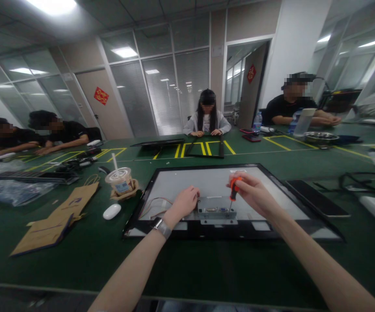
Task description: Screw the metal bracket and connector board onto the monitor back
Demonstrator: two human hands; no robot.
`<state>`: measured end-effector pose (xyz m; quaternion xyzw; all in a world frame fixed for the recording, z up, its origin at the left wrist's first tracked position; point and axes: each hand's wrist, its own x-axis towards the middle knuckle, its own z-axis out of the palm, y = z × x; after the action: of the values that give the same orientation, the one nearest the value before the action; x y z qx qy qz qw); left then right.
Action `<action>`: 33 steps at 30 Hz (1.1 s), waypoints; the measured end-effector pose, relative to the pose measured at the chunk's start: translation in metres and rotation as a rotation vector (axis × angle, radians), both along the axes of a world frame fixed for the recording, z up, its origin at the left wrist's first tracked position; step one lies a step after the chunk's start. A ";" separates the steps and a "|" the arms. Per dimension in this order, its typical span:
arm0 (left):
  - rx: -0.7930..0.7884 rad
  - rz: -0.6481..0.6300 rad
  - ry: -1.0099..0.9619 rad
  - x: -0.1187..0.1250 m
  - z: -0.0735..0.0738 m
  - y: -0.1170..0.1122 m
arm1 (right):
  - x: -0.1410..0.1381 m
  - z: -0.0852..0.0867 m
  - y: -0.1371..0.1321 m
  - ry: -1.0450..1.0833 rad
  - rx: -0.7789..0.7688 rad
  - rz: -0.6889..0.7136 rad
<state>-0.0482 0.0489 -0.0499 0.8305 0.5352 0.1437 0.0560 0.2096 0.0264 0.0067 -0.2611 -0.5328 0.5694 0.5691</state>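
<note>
A large flat display panel (171, 182) with a black frame lies back side up on the green table. On its near middle sits a metal bracket (217, 215) with a small circuit board and connectors. My right hand (247, 190) is closed around the orange-and-black handle of a screwdriver (234, 189), which stands nearly upright with its tip at the bracket's right part. My left hand (184, 203) is at the bracket's left end, fingers bent and close together against it. Thin wires (156, 206) lie on the panel left of that hand.
Left of the panel are a drink cup (120, 180) in a cardboard holder, a white case (112, 211) and a paper bag (57, 216). To the right lie a dark phone-like slab (315, 197) and glasses (363, 182). Across the table a person (208, 115) handles a black frame (220, 149).
</note>
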 end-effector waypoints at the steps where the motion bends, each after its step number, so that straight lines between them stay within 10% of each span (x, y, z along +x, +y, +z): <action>1: 0.002 -0.002 0.002 0.000 0.000 0.000 | 0.000 -0.001 0.001 0.000 0.003 -0.013; 33: -0.003 0.006 0.019 0.002 0.005 -0.003 | -0.004 -0.002 -0.004 0.043 0.024 0.173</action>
<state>-0.0460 0.0459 -0.0451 0.8303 0.5382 0.1352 0.0516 0.2060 0.0220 0.0050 -0.1948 -0.5478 0.6153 0.5323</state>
